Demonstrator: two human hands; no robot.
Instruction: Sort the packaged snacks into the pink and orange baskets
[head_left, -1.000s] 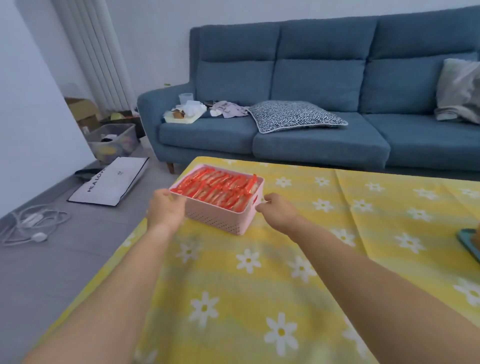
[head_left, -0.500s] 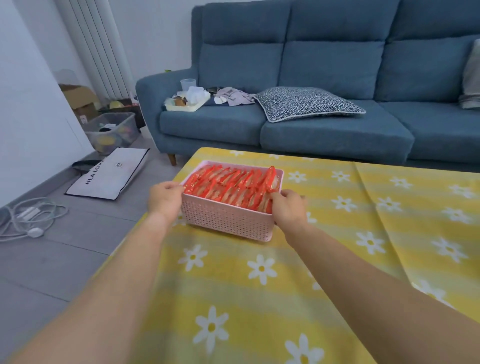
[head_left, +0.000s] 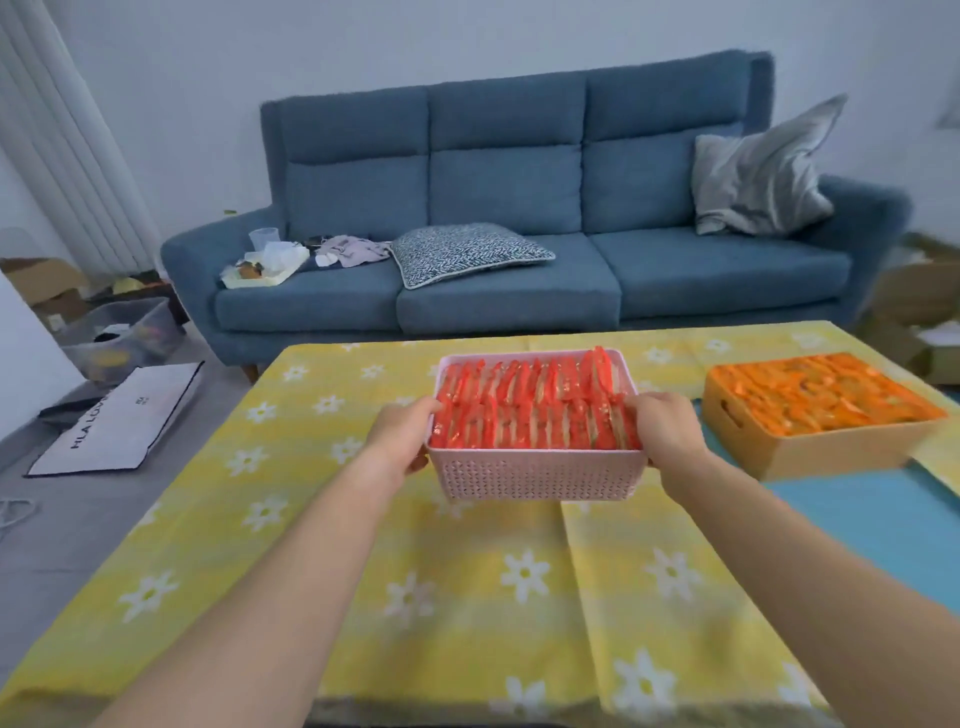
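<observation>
Pink basket (head_left: 535, 474): near the middle of the table (head_left: 467, 613), held at both short ends. Whether its base touches the yellow daisy cloth cannot be told.
Red snack packets (head_left: 530, 410): stand on edge in tight rows and fill the pink basket to its rim.
Left hand (head_left: 397, 441): clasps the basket's left end, thumb lying over the rim, fingers (head_left: 420, 461) curled round the side wall.
Right hand (head_left: 665, 431): clasps the right end, thumb on the rim beside the packets; the other fingers are hidden behind the wall.
Orange basket (head_left: 831, 456): on the table to the right, apart from the pink one, a handle slot in its near end.
Orange snack packets (head_left: 826, 392): packed into the orange basket, level with its top.
Teal surface (head_left: 878, 514): shows in front of the orange basket, where the cloth ends.
Sofa (head_left: 509, 208): blue, behind the table, with a patterned cushion (head_left: 467, 252) lying flat on the seat and a grey cushion (head_left: 758, 171) propped in the right corner.
Floor, left: a white bag (head_left: 119, 421) lies flat and a clear storage bin (head_left: 124, 332) stands beyond it.
</observation>
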